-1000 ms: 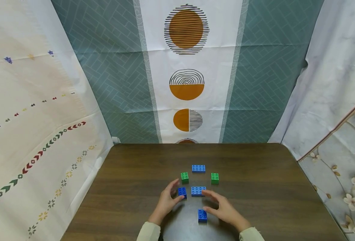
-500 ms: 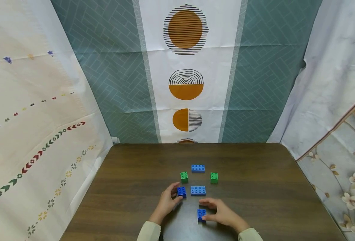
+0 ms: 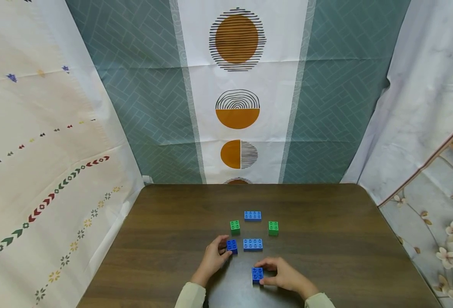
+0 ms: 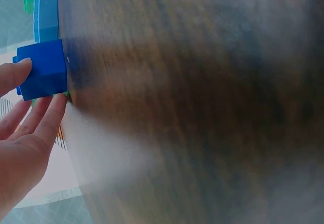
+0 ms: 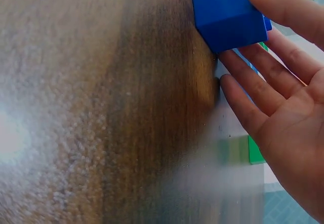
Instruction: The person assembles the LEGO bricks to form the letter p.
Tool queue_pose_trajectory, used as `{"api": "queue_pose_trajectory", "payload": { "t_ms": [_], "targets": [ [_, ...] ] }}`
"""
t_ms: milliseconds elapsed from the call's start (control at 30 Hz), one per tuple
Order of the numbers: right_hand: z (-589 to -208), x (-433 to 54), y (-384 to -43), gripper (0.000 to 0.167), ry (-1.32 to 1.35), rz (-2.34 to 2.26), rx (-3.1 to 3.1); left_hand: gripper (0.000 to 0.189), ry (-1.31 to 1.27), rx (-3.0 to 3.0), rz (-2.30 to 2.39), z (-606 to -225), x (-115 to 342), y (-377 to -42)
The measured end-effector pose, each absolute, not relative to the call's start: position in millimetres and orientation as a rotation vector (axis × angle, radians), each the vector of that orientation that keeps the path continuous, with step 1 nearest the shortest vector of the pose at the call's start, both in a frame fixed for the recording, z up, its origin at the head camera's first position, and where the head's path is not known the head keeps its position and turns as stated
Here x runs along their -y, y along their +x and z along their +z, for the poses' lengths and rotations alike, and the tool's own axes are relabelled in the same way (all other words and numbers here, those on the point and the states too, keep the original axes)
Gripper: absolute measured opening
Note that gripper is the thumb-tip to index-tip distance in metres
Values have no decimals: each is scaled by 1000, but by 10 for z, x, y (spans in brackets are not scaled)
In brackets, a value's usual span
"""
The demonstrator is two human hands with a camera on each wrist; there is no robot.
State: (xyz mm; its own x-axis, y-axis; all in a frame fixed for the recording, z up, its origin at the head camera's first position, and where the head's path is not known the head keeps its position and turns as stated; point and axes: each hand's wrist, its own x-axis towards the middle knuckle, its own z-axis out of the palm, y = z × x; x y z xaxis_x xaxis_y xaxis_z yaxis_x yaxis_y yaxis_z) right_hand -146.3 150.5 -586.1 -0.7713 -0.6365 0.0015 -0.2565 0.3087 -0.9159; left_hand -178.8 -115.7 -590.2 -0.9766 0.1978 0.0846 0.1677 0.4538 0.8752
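Observation:
My left hand (image 3: 212, 258) pinches a dark blue square toy brick (image 3: 232, 246), which sits studs up on the table. In the left wrist view the thumb (image 4: 17, 75) lies on the brick's near side and the fingers are behind it. Closer to me, my right hand (image 3: 285, 273) holds a second dark blue square brick (image 3: 257, 275) between thumb and index finger. The right wrist view shows that thumb (image 5: 273, 3) against the brick's edge, with the other fingers spread below. Between and beyond the hands lies a lighter blue long brick (image 3: 253, 244).
Two green square bricks (image 3: 235, 227) stand left and right farther back, the right-hand green brick (image 3: 273, 228) level with the other. Another light blue long brick (image 3: 252, 215) lies behind them. The brown wooden table (image 3: 165, 239) ends at patterned cloth curtains (image 3: 326, 107).
My right hand has drawn back from the light blue long brick toward me and taken hold of the nearer dark blue brick. The left hand has closed in slightly on its brick.

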Motion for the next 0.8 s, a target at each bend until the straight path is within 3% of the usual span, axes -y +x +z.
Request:
{"api": "queue_pose_trajectory", "payload": {
  "t_ms": [800],
  "targets": [
    [-5868, -1517, -1500, 33, -663, -1515, -2185, 36, 268, -2655, 1571, -5907, 1168, -1783]
  ]
}}
